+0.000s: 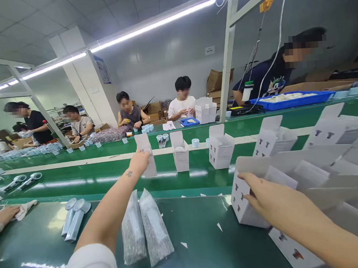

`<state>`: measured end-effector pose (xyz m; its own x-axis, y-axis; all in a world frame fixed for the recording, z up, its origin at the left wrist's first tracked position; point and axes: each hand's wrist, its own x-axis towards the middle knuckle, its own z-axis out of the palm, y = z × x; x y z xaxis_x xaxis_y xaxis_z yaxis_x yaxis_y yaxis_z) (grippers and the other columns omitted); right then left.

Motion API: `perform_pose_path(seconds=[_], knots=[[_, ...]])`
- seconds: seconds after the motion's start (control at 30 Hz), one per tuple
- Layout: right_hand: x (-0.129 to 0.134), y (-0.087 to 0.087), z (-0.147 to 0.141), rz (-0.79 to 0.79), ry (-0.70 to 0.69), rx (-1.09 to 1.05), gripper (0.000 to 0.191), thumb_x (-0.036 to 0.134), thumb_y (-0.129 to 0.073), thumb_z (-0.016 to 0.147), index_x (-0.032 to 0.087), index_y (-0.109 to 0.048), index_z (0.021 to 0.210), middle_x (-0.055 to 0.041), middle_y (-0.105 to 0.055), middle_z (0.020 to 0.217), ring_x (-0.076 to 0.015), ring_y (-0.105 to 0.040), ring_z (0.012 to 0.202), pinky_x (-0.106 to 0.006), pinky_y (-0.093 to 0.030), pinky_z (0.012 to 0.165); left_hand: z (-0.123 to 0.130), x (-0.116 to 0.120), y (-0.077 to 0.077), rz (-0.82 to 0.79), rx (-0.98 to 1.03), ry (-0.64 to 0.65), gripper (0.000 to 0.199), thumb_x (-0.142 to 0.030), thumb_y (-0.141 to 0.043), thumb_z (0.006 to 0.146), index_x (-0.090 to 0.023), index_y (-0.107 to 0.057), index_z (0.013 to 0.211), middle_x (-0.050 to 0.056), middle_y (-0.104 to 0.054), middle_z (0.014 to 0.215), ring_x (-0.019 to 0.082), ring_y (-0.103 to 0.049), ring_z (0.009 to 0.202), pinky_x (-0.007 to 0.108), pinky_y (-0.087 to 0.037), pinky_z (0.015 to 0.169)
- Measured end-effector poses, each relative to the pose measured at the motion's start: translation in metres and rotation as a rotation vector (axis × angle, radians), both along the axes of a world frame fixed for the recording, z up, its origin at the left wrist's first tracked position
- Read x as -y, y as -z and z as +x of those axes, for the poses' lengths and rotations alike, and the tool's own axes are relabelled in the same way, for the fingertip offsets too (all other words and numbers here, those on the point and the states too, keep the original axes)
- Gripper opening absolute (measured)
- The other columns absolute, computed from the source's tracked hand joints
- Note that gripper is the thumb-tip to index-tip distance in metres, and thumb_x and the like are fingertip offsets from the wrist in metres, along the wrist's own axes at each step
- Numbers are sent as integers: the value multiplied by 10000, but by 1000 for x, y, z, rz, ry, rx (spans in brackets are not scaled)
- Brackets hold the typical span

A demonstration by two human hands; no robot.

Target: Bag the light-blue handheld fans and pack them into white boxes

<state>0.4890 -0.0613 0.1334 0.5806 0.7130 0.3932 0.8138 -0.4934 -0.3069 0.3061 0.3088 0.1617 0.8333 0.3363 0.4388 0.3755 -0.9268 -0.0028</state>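
Note:
My left hand (139,161) reaches out over the green conveyor belt, its fingers closed on a white carton (150,168) with a raised flap. To the right of it, another open-topped white carton (181,160) stands on the belt. My right hand (270,197) grips the near wall of a printed white box (237,201), thumb and fingers pinching the edge. This box stands at the front of a cluster of open white boxes (296,248). Two bubble-wrapped packets (133,230) lie on the green table between my arms.
Light-blue handled parts (77,219) lie left of my arm, near another person's hand (6,215) with a white cloth. More white cartons (221,152) stand along the belt. Co-workers sit across it, near a blue tray (297,100). White paper scraps (184,245) dot the table.

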Motion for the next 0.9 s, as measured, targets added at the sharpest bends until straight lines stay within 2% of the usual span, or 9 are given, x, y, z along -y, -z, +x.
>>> perform_pose_path(seconds=[0.17, 0.3, 0.47, 0.53, 0.6, 0.67, 0.73, 0.8, 0.9], knots=[[-26, 9, -35, -50, -88, -46, 366, 319, -441, 858, 282, -564, 1201, -87, -755, 949, -335, -720, 714, -451, -542, 550, 5, -63, 25, -7, 30, 45, 234, -338, -610, 936, -133, -629, 1047, 52, -651, 1003, 169, -642, 866, 347, -567, 754], [-53, 18, -66, -96, -251, -115, 351, 262, -424, 889, 311, -587, 1196, -42, -762, 933, -286, -729, 729, -405, -570, 574, 2, -69, 26, -19, 11, 84, 229, -326, -617, 930, -133, -625, 1054, 53, -646, 1017, 178, -638, 886, 364, -562, 777], [-44, 14, -69, 57, -364, 50, 331, 287, -431, 964, 258, -592, 1251, -104, -732, 1070, -290, -714, 893, -417, -591, 735, -17, -1, 24, -47, -126, 222, 164, -83, -591, 831, -146, -646, 972, 87, -671, 989, 238, -589, 1004, 414, -485, 903], [-30, 9, -57, 159, -399, 148, 333, 360, -533, 942, 287, -601, 1261, -127, -637, 1278, -342, -620, 1151, -490, -544, 919, -34, 44, 44, -92, -313, 419, 376, -57, -683, 694, -258, -671, 1012, 12, -700, 992, 224, -612, 982, 363, -496, 853], [-19, 7, -43, 154, -408, 162, 512, 438, -712, 816, 327, -586, 1300, -128, -399, 1526, -445, -407, 1363, -609, -482, 983, -51, 86, 74, -68, -666, 684, 629, -102, -761, 600, -335, -632, 1170, 30, -696, 1110, 310, -581, 1123, 453, -485, 857], [-16, 8, -30, 2, -424, 69, 715, 418, -823, 687, 383, -545, 1344, -87, -175, 1636, -520, -239, 1431, -695, -462, 952, -63, 116, 102, 4, -827, 687, 692, -136, -801, 551, -353, -630, 1186, 56, -689, 1124, 343, -594, 1095, 497, -468, 856], [-21, 11, -23, -171, -467, -125, 749, 333, -786, 716, 421, -471, 1389, -58, -143, 1651, -482, -239, 1449, -675, -466, 970, -66, 132, 116, 66, -851, 649, 634, -143, -791, 572, -361, -641, 1148, 55, -700, 1029, 309, -636, 950, 463, -469, 816], [-27, 14, -23, -227, -473, -341, 707, 255, -658, 801, 396, -373, 1432, -57, -204, 1639, -374, -338, 1439, -574, -464, 1040, -64, 137, 110, 133, -838, 666, 531, -126, -753, 624, -332, -646, 1102, 54, -697, 930, 261, -637, 821, 407, -468, 749], [-32, 12, -26, -156, -477, -495, 666, 231, -572, 830, 304, -297, 1432, -81, -264, 1612, -279, -405, 1410, -454, -411, 1119, -65, 131, 66, 228, -770, 614, 305, -93, -680, 702, -220, -648, 977, 82, -680, 893, 240, -622, 801, 353, -462, 674]])
